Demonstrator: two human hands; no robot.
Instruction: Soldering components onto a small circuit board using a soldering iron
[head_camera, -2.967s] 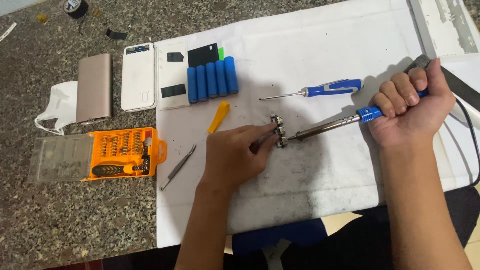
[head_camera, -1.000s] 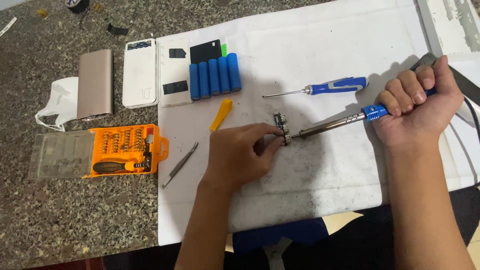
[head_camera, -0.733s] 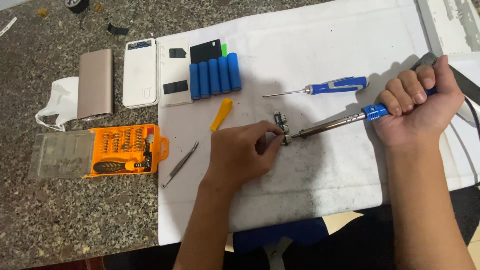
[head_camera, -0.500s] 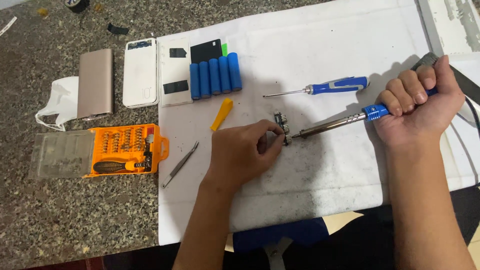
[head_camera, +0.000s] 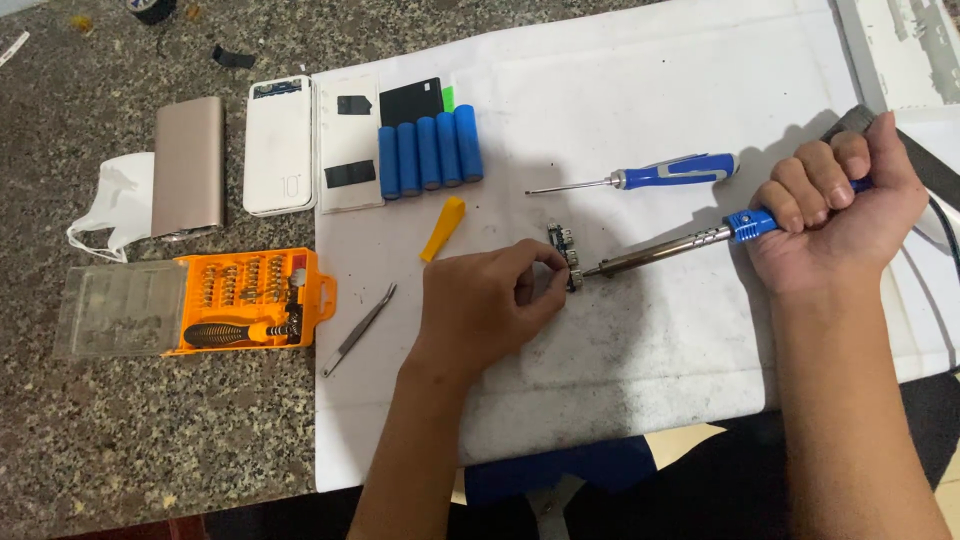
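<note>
On the white mat, below the blue screwdriver, left hand pinches the small circuit board; right hand fists the soldering iron, tip touching it, soldering apparently underway.

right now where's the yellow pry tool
In the head view, the yellow pry tool lies on the white mat, left of centre, just below the row of blue batteries and above the left hand.

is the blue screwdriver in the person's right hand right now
No, the right hand grips a soldering iron; the blue screwdriver lies untouched on the white mat.
</note>
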